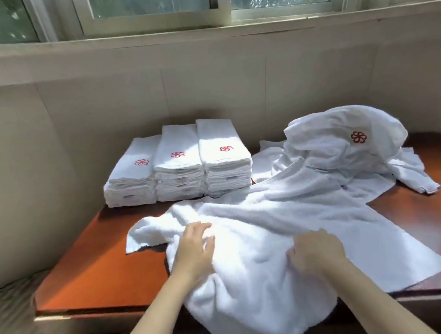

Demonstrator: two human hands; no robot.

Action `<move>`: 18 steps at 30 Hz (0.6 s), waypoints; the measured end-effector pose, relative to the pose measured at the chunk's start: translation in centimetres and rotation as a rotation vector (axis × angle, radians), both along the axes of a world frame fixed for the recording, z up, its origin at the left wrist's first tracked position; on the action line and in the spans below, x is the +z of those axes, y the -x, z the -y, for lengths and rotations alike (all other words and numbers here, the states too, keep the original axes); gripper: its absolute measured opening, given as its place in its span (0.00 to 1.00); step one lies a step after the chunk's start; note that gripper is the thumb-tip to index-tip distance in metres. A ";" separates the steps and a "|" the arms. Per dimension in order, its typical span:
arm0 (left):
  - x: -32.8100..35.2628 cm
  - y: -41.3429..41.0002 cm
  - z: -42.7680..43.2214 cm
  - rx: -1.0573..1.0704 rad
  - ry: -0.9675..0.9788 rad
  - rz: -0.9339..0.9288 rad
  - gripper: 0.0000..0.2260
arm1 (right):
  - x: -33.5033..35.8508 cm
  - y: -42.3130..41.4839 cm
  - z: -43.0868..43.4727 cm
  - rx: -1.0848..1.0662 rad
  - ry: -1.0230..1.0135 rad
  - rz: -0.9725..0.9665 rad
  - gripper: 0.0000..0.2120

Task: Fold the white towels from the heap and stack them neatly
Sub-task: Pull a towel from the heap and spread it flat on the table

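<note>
- Looked like the spread-and-flatten step on one loose towel (261,217), with no fold put into the cloth yet.
- Found that towel sprawled across the middle of the bench (93,269), rumpled, with one corner poking toward the left edge, a big flap drooping over the near edge, and the far end running up to touch the heap (342,136).
- Had the left hand (193,248) laid on the cloth close to the near edge, with fairly straight fingers and the thumb out. Seemed to be pressing rather than grabbing.
- Had the right hand (318,251) near it on the right, knuckles up, with curled fingers dug into a bunch of the terry. Read that as a grip on the towel.
- Spotted the heap in the far right corner, humped up and tangled, showing a red emblem (358,137) on top.
- Counted three folded stacks (178,166) side by side along the far edge, left of centre, each with the same red mark facing up and the leftmost sitting lower.
- Would've called the job well along but not finished, going by what sat in that heap.
- Figured the next move needed two corners found, the hanging flap hauled back onto the bench, and everything smoothed flat before the first fold.
- Also needed the emblem side planned so as to land on top and match the stacks.
- Looked thick, soft and floppy, so probably prone to bunching and sliding off the near edge.
</note>
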State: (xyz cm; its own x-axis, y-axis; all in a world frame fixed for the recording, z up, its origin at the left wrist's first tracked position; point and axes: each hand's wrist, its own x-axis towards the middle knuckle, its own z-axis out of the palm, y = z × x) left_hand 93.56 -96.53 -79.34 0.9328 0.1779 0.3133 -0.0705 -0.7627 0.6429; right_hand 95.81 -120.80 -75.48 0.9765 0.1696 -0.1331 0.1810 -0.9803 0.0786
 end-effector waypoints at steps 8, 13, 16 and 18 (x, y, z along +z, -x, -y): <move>-0.7 1.6 -10.6 0.743 -0.048 -0.403 0.22 | -5.7 -2.5 -5.9 0.183 -0.290 0.020 0.22; -0.5 -0.5 -10.7 0.582 -0.034 -0.429 0.34 | -5.9 -3.5 -6.9 0.148 -0.296 0.128 0.18; 0.3 -2.2 -8.8 0.428 0.213 -0.262 0.26 | -6.2 -3.7 -6.8 0.132 -0.312 0.126 0.18; 1.1 -2.8 -7.0 0.242 0.454 -0.225 0.18 | -6.2 -3.8 -6.7 0.128 -0.318 0.126 0.18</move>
State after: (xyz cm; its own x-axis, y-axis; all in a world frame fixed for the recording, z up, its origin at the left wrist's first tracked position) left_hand 96.34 -89.51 -78.25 0.8835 0.4661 -0.0463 0.2489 -0.3835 0.8894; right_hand 99.66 -114.05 -81.70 0.9499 0.3054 0.0656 0.3124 -0.9293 -0.1970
